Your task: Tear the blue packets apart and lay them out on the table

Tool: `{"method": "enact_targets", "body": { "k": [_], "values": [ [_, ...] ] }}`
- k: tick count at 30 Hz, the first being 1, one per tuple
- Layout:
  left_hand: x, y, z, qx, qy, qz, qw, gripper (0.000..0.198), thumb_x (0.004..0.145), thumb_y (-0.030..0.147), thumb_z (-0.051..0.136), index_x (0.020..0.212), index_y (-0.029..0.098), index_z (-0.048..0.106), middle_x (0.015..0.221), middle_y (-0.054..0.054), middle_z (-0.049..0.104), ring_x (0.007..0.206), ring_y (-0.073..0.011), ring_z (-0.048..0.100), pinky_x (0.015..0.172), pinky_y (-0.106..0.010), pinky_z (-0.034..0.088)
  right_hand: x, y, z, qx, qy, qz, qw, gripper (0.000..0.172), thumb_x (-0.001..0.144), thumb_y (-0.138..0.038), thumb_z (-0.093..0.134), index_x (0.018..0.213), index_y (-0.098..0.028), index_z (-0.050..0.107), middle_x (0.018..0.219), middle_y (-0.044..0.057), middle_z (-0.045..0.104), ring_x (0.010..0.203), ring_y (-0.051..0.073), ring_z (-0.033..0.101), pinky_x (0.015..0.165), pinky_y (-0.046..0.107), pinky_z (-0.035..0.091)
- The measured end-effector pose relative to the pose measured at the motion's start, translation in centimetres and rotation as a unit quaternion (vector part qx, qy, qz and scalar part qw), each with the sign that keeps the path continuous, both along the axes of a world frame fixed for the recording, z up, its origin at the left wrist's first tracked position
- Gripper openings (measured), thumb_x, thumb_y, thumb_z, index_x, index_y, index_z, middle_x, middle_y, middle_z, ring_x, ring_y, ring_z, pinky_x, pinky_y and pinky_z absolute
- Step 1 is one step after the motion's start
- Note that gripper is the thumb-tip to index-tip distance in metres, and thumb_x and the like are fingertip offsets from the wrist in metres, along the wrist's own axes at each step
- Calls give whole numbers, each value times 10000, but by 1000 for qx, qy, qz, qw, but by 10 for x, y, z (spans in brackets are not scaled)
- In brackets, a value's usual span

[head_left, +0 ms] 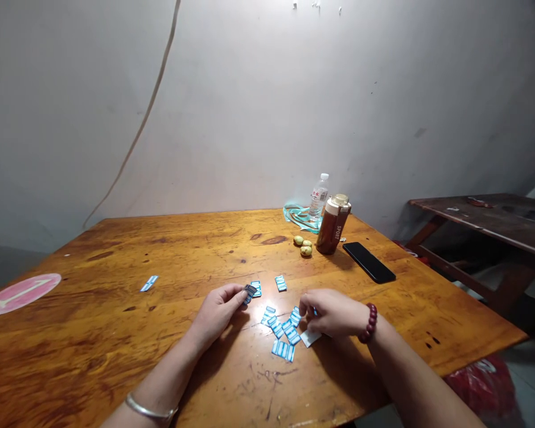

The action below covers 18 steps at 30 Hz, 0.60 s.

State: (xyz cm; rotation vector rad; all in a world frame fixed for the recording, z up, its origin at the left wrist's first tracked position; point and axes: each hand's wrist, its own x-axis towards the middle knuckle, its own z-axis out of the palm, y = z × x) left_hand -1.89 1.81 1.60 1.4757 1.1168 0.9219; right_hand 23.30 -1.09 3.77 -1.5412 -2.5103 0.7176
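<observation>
My left hand (225, 306) pinches a few small blue-and-white cards (249, 292) between thumb and fingers, above the table. Just behind them another small card (255, 289) shows. My right hand (334, 312), with a dark red bead bracelet at its wrist, reaches over a loose group of cards (290, 331). Its fingers are curled down, and what they grip, if anything, is hidden. By its thumb lies a white card (311, 337). One striped card (280, 283) lies apart behind the group, and another (149, 283) sits far to the left.
The wooden table (196, 249) holds a black phone (369, 262), a brown sports bottle (333, 226), a clear water bottle (318, 197), teal ribbon (301, 217) and several small yellowish fruits (306, 250). A pink oval sticker (22, 293) is at left. A bench (485, 217) stands at right.
</observation>
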Motion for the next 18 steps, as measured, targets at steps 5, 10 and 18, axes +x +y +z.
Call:
{"method": "enact_targets", "body": {
  "k": [5,10,18],
  "values": [
    [3,-1,-2,-12,-14,-16,1000,293,672,406,555,766,139,630,614,-7,559,528,-95,472,496,-202,375,2,-17,-13,12,-27,-18,999,205,634,-250,591,831,-195,593,785,9,566,689,127,474,556,199,303],
    [-2,2,-4,11,-12,8,1000,293,674,405,555,764,138,633,625,-16,577,555,-109,497,520,-210,392,-2,-13,-17,-33,-22,-9,999,104,613,-226,595,699,-169,600,772,7,572,683,123,482,556,192,316],
    [-5,4,-6,10,-10,2,1000,276,695,396,543,805,160,636,676,-13,599,595,-113,519,560,-215,402,-1,-17,-17,-6,-29,-31,999,206,586,-260,611,780,-194,593,767,0,572,675,128,476,518,195,293]
  ]
}}
